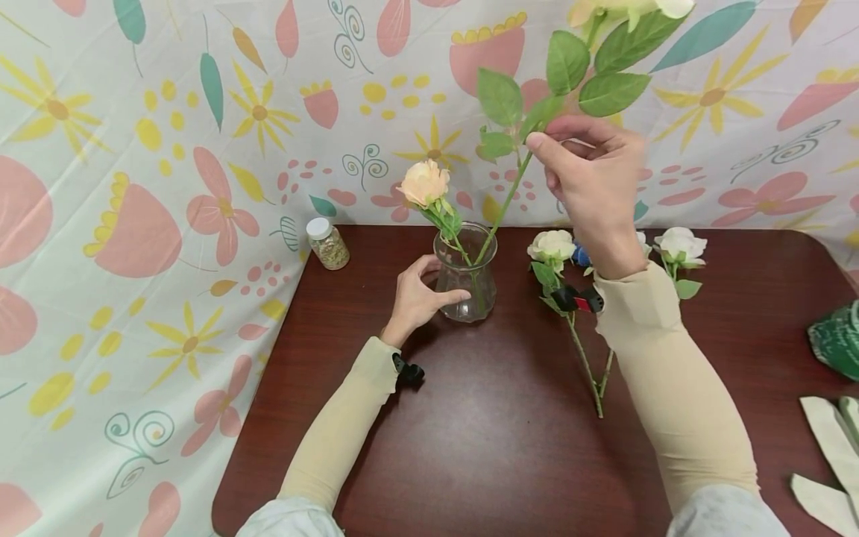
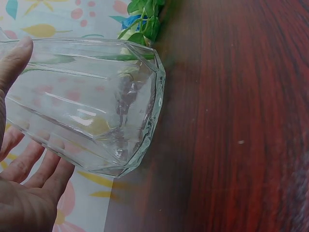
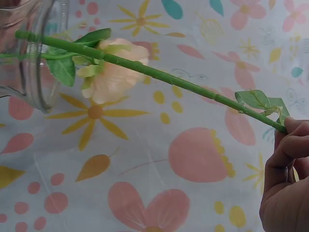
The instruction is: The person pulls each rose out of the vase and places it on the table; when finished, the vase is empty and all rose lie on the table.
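Observation:
My left hand (image 1: pixel 418 298) holds the clear glass vase (image 1: pixel 467 298), thumb across the front and fingers on the far side. In the left wrist view the faceted vase (image 2: pixel 91 116) lies between thumb and fingers (image 2: pixel 46 169). A peach rose (image 1: pixel 426 183) leans in the vase, its bloom above the rim. Up at the right, my right hand (image 1: pixel 597 179) pinches the green stem (image 1: pixel 505 203) of a leafy flower, whose pale bloom (image 1: pixel 620 9) is cut off by the top edge. That stem (image 3: pixel 164 76) slants into the vase mouth in the right wrist view.
A white-lidded jar (image 1: pixel 327 244) stands at the table's back left. White roses (image 1: pixel 552 247) lie to the right, partly behind my right arm, with a bit of blue bloom (image 1: pixel 581 255). A green object (image 1: pixel 835 339) and pale strips (image 1: pixel 828 447) sit at the right edge.

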Demonstrator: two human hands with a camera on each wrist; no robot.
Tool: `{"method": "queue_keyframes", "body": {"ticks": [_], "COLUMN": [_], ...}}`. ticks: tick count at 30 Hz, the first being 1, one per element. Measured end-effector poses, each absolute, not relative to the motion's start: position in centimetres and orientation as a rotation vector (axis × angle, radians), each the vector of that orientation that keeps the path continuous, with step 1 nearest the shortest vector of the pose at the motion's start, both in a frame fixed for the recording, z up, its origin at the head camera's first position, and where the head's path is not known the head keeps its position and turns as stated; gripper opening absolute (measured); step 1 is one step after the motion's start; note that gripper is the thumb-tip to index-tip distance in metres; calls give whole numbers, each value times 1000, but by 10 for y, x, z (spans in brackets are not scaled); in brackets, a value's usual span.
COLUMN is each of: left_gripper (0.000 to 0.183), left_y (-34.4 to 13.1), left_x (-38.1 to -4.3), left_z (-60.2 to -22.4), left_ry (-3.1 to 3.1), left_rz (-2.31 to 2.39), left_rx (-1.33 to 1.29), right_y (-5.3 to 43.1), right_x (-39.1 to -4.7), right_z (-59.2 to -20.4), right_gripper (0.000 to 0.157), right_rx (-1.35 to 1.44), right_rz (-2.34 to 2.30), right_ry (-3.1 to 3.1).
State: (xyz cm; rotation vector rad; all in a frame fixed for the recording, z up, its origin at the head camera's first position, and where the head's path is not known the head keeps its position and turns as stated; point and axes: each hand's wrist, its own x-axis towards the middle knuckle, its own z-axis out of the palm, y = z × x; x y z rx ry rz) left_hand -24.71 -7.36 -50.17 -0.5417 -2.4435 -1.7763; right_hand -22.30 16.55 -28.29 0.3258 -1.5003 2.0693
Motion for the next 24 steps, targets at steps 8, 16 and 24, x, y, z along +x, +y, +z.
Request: {"method": "queue_keyframes", "body": {"ticks": [8,16,24], "left_gripper": [66,68,65], "left_y": [-73,-73,-72], "left_x": [-247,-246,-246], "left_z": [-502,-503,-501], "left_ry": [-2435,-2439,-2445], "left_rz": [-1790,-1794,-1765], "left_rx": [-545,-532,-524], "right_y": [174,183,198], "right_x": [-210,-201,-195], "right_z": [-270,-266,-287], "right_gripper": [8,10,12], "right_rx": [308,275,194], "right_rz": [2160,2188,2206], "right_ry": [-1324,-1252,-1336]}}
